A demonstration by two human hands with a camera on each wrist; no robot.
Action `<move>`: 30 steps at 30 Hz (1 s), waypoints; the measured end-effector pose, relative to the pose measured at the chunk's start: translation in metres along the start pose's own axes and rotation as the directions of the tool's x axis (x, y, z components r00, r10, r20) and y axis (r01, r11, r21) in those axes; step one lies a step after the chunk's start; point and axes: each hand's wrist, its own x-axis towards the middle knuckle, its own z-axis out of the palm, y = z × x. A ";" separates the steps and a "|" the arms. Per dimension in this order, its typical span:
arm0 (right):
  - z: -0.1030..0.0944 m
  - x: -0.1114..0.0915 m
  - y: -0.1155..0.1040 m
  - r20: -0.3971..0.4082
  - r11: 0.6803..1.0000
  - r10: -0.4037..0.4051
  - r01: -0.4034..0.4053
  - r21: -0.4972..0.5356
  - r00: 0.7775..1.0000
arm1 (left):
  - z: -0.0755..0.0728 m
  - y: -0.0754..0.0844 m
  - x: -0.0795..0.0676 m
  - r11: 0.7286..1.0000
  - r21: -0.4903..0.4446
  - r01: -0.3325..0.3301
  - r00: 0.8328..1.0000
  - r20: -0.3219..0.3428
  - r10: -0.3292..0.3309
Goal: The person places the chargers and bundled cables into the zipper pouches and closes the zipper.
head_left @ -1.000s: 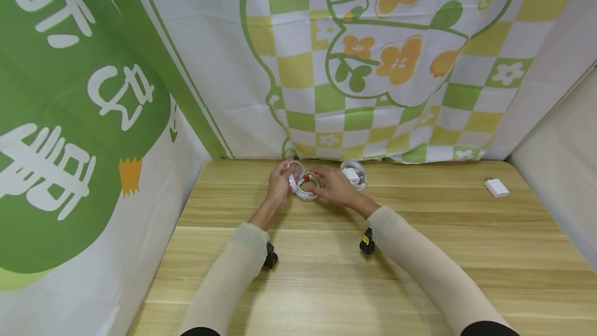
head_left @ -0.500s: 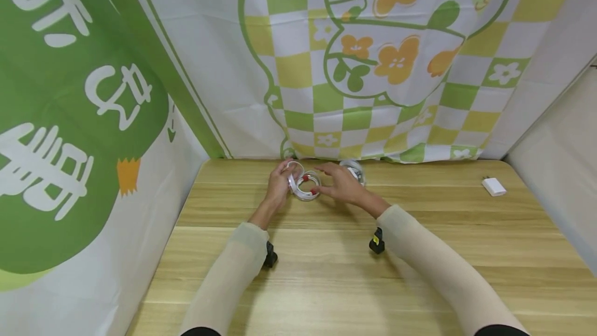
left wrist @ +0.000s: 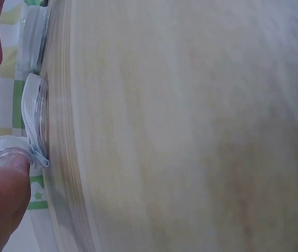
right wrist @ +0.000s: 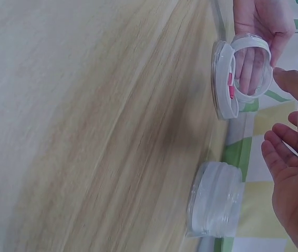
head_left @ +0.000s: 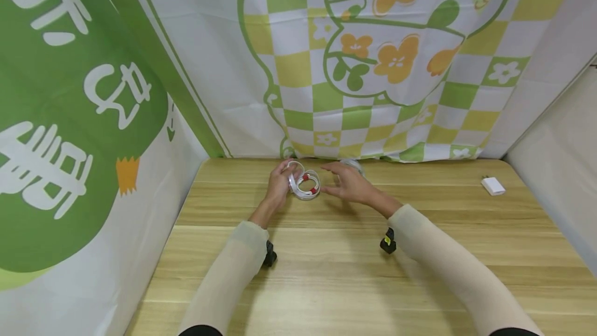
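Note:
A small round clear zip case (head_left: 297, 192) with a white zip edge lies opened near the table's back edge. Inside it sits a coiled white cable (head_left: 315, 189) with red ties. My left hand (head_left: 277, 184) pinches the raised lid, its thumb on the clear part in the left wrist view; a zip pull (left wrist: 40, 156) hangs beside it. Just right of the case, my right hand (head_left: 351, 184) has its fingers apart and holds nothing. Behind that hand, partly hidden, is a second round clear case (right wrist: 215, 199), which looks closed in the right wrist view.
A white plug charger (head_left: 493, 186) lies on the right of the wooden table (head_left: 326, 284). A printed green, yellow and white cloth (head_left: 326, 102) hangs along the back edge. Another cloth wall (head_left: 154, 211) borders the left side.
My right hand has drawn back to the right from the cable coil, its fingers spreading, and now covers more of the second case. The left hand stays in place on the lid.

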 end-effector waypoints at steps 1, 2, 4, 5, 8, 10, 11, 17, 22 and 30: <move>-0.001 -0.001 0.000 0.003 1.000 -0.004 0.004 -0.008 1.000 | 0.000 0.000 0.000 1.000 -0.004 0.001 1.000 -0.002 -0.001; -0.002 -0.002 0.000 0.007 1.000 -0.007 0.007 -0.018 1.000 | 0.000 0.000 0.001 1.000 -0.007 0.001 1.000 -0.004 -0.001; -0.005 -0.003 0.000 0.015 0.999 -0.011 0.012 -0.034 1.000 | 0.000 -0.001 0.001 1.000 -0.011 0.001 1.000 -0.006 -0.001; -0.006 -0.004 0.000 0.018 0.999 -0.012 0.012 -0.040 1.000 | 0.000 -0.001 0.001 1.000 -0.015 0.002 1.000 -0.007 -0.002; -0.009 -0.007 0.001 0.014 0.998 -0.026 0.027 -0.057 1.000 | 0.000 -0.003 0.000 1.000 -0.016 0.001 1.000 -0.004 -0.001; -0.011 -0.008 0.000 0.007 0.998 -0.036 0.036 -0.059 0.999 | -0.001 -0.003 -0.001 1.000 -0.009 -0.011 1.000 0.001 0.011; -0.012 -0.008 0.000 0.003 0.997 -0.042 0.042 -0.064 0.999 | 0.000 -0.004 -0.001 1.000 -0.006 -0.020 1.000 0.003 0.020; -0.019 -0.012 -0.002 0.003 0.997 -0.063 0.063 -0.048 0.998 | 0.001 -0.002 -0.002 0.999 0.003 -0.035 0.999 0.003 0.035; -0.025 -0.017 -0.002 0.001 0.996 -0.081 0.081 -0.033 0.997 | 0.000 -0.001 0.000 1.000 -0.017 -0.005 1.000 0.008 0.005; -0.035 -0.026 0.000 0.001 0.996 -0.082 0.082 -0.033 0.997 | 0.002 -0.001 0.000 0.999 -0.033 -0.009 1.000 -0.005 0.009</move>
